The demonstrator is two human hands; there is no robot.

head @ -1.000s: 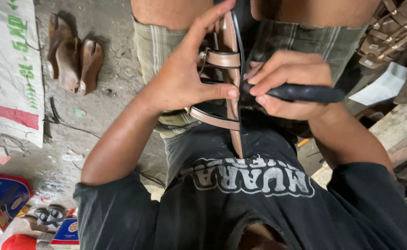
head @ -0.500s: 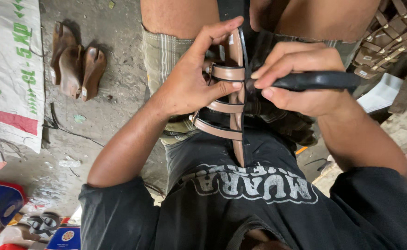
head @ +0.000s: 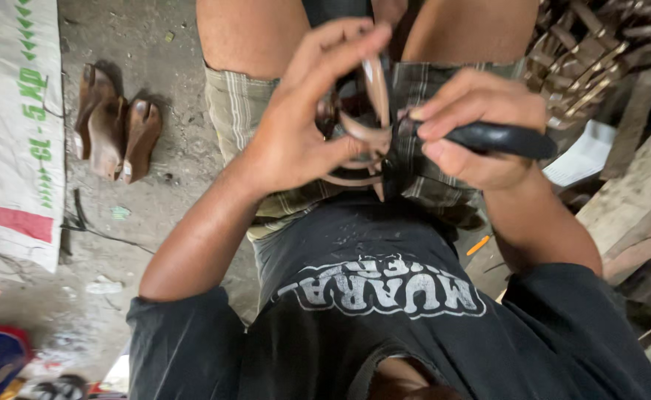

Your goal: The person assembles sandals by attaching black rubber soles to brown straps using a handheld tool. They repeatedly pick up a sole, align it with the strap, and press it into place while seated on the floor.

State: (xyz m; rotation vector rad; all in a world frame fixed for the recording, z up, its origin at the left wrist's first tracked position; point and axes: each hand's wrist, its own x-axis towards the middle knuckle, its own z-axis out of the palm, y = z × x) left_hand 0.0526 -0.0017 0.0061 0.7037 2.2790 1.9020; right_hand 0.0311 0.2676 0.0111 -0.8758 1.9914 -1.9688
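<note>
My left hand (head: 303, 126) grips a brown strappy leather sandal (head: 362, 133), held on edge over my lap, thumb and fingers curled around its straps. My right hand (head: 473, 126) is closed on a tool with a thick black handle (head: 503, 139); its working end meets the sandal near the straps and is hidden behind them. Both hands sit above my plaid shorts (head: 244, 111), close to my chest.
A pair of brown sandal pieces (head: 114, 130) lies on the concrete floor at left, beside a white printed sack (head: 10, 133). A heap of finished strap sandals (head: 599, 52) fills the upper right. Wooden boards (head: 629, 215) and a white paper (head: 581, 159) lie at right.
The view has moved closer to my lap. My left hand has shifted its grip and turned the sandal more edge-on; my right hand keeps the tool against it.
</note>
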